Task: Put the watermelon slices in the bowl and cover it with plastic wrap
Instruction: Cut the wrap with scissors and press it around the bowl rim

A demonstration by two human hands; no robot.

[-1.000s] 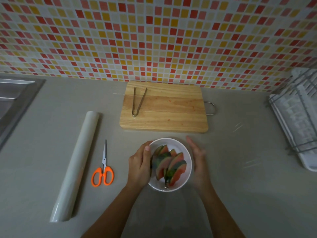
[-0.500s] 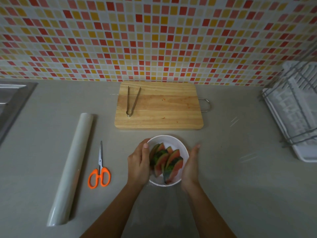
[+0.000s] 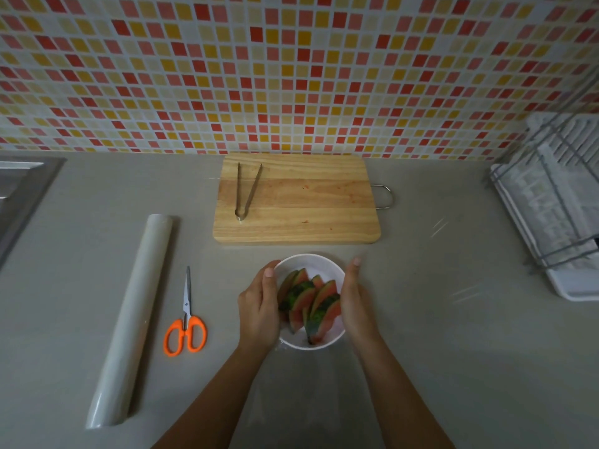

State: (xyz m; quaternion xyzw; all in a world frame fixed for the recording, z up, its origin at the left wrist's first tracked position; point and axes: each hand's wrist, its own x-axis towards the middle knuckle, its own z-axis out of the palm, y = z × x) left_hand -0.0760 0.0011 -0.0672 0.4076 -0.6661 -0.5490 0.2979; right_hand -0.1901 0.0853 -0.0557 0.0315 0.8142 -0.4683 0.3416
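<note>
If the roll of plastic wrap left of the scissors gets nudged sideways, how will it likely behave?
The roll of plastic wrap is a long, smooth cylinder lying flat on the counter, so a sideways push would probably set it rolling, perhaps toward the scissors. It looks stiff enough to lift by one end without drooping. Probably light for its length.

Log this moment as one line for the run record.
left hand: on bowl side | right hand: on opposite side | watermelon slices: in bowl

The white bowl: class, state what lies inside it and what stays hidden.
Inside the white bowl lie several watermelon slices, red flesh and green rind showing. The left hand and right hand cup its sides, hiding both side rims.
</note>
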